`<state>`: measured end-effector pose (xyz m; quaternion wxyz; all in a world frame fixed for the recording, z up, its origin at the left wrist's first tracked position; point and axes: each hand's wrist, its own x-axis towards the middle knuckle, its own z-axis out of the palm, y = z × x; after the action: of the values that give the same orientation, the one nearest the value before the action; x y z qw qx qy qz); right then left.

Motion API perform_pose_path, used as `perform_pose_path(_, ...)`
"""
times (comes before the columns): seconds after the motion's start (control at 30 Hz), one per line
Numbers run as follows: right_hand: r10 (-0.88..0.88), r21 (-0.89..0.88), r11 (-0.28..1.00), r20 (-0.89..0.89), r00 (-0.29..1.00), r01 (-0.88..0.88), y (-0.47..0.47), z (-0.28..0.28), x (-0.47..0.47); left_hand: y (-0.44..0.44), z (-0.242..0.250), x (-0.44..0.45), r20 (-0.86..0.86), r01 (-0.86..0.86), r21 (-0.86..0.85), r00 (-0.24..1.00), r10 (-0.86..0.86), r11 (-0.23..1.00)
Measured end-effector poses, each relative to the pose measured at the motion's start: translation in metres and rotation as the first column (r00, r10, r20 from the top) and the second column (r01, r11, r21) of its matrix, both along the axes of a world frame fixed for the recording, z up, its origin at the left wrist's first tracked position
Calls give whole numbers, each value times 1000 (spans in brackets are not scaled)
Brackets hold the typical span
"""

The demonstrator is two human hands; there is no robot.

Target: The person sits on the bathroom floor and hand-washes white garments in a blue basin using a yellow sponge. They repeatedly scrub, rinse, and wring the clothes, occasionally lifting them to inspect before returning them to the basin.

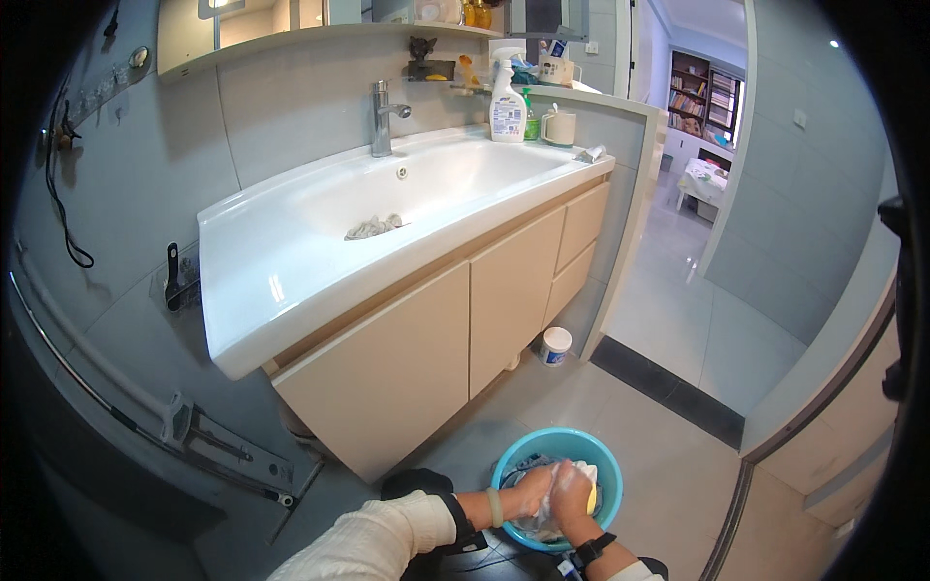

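A round turquoise plastic basin (616,476) stands on the floor at the bottom centre, with wet cloth (534,465) inside it. Both hands are over the basin and close together. My left hand (536,490), with a pale bangle at the wrist, is closed on soapy white cloth (583,472). Against it, my right hand (569,494), with a black band at the wrist, grips the same cloth. Suds cover the fingers of both. A yellow thing (592,500), partly hidden, shows at the right hand's outer side.
A white washbasin (334,269) on a beige cabinet (407,348) stands ahead, holding a grey cloth (374,226). A white tub (556,346) sits on the floor by the cabinet. A flat mop (232,450) leans at the left; a dark doorsill (665,388) lies to the right.
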<state>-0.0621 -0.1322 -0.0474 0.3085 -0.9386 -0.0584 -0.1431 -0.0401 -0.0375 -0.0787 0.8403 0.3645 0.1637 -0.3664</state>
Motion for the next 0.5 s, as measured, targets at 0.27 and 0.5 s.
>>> perform_pose_path(0.27,19,157,987,-4,1000,-18,-4,-10,-3,-2,-13,0,33,142,-175,990,-138,974)
perform_pose_path(0.5,-128,525,839,-62,990,142,-28,-3,27,14,14,17,59,53,50,997,-56,997)
